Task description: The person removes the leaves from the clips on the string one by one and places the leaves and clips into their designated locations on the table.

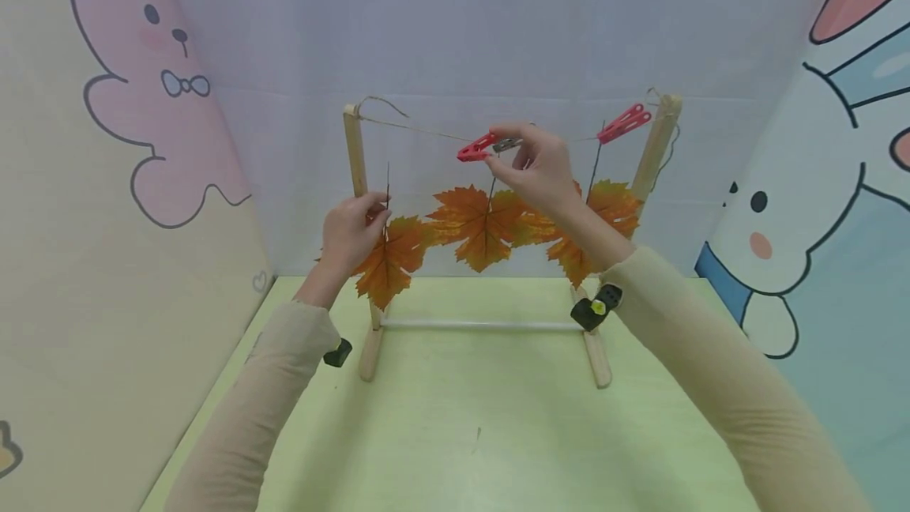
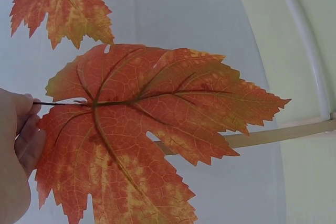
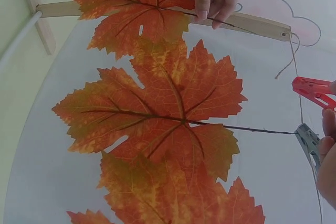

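Observation:
My left hand [image 1: 351,231] pinches the thin stem of an orange maple leaf [image 2: 131,129] beside the left post; the stem's tip points upward. My right hand [image 1: 536,168] holds a red clothespin [image 3: 314,90] between thumb and fingers, close to the string [image 1: 419,129]. Just behind that, a grey clothespin [image 3: 308,142] grips the string and the stem of the middle leaf [image 3: 163,108], overlapped by the right fingers in the head view. Another red clothespin [image 1: 626,123] holds the right leaf [image 1: 613,212] near the right post, partly hidden by my right forearm.
The string spans two wooden posts [image 1: 354,152], with loose ends at both knots. A white bar [image 1: 483,325] joins the posts low down, above wooden feet [image 1: 597,358] on the pale green table [image 1: 462,433]. Cartoon-printed panels [image 1: 803,204] stand at both sides.

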`<action>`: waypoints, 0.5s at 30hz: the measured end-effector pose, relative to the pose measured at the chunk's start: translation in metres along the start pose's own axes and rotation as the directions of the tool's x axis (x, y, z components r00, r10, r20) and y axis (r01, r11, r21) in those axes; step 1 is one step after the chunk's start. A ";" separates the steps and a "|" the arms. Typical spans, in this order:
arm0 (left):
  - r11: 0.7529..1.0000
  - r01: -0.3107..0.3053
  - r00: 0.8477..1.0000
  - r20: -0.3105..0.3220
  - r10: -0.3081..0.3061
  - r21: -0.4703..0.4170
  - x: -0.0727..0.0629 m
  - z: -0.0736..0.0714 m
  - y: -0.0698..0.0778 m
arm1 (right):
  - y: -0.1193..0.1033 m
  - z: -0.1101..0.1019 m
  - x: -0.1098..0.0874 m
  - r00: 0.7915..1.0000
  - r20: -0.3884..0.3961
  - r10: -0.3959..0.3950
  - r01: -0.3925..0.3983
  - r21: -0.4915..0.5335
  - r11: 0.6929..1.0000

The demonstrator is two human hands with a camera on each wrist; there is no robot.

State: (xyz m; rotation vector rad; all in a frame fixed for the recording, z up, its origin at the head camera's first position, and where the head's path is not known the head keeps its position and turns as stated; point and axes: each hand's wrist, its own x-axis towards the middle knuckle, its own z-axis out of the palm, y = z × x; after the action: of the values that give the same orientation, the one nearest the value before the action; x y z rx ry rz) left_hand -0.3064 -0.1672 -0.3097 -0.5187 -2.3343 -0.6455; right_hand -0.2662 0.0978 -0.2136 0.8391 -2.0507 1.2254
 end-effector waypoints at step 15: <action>1.000 0.011 1.000 0.021 -0.011 -0.006 -0.015 -0.002 -0.009 | 0.030 -0.021 -0.030 0.999 0.044 0.016 -0.020 0.092 0.996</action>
State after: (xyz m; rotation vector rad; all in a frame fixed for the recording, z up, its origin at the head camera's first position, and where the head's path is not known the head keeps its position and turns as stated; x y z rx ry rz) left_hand -0.2995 -0.1788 -0.3217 -0.5185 -2.3574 -0.6548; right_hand -0.2669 0.1343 -0.2438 0.8989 -2.0527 1.3312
